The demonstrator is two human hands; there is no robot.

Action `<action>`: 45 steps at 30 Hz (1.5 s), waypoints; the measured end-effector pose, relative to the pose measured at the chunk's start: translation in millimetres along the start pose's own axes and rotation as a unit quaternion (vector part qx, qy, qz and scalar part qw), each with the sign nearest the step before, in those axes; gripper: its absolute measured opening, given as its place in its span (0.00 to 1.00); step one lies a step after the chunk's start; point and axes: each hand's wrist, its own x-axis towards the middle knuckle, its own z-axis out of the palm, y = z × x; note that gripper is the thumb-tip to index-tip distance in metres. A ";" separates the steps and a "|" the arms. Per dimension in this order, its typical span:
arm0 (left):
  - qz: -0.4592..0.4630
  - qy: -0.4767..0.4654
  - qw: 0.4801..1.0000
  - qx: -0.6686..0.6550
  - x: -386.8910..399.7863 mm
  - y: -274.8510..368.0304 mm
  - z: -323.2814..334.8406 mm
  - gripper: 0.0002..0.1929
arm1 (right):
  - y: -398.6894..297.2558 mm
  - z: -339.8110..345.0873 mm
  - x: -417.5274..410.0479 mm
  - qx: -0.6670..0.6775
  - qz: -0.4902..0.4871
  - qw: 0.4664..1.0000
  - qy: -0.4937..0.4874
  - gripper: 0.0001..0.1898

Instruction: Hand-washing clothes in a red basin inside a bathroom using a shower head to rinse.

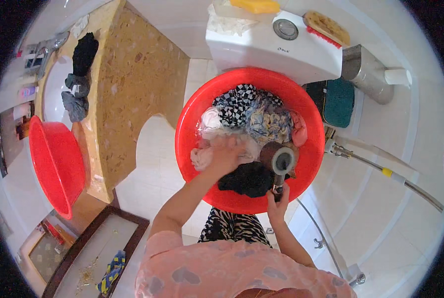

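A large red plastic basin is in front of me with wet clothes in it. My left hand is blurred and touches pale clothing at the basin's left; its fingers are unclear. In my right hand, at the near rim, is the handle of a shower head, held over the basin. A black garment lies between my hands. Beyond them are a black-and-white checkered cloth, a blue and cream patterned garment and a pink cloth.
A white toilet cistern holding a scrubbing brush stands behind the basin. At left, a stone counter bears dark cloths and a smaller red basin. The shower hose and a metal mop pole are at right.
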 end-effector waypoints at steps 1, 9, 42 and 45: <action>0.032 0.035 0.999 0.001 4.7 12.7 11.1 0.24 | 0.3 0.0 0.8 -0.010 0.001 1.000 -0.006 0.25; -0.075 -0.110 0.978 -0.163 59.7 -12.3 89.3 0.22 | -6.2 7.3 4.7 -0.013 0.012 1.000 -0.001 0.22; -0.087 -0.104 0.981 -0.141 20.2 13.3 83.1 0.22 | -16.9 27.2 -25.3 -0.044 0.044 0.998 0.016 0.24; -0.075 -0.199 0.966 -0.146 61.3 14.5 84.1 0.21 | -0.8 23.9 -25.2 -0.052 0.023 0.997 0.052 0.25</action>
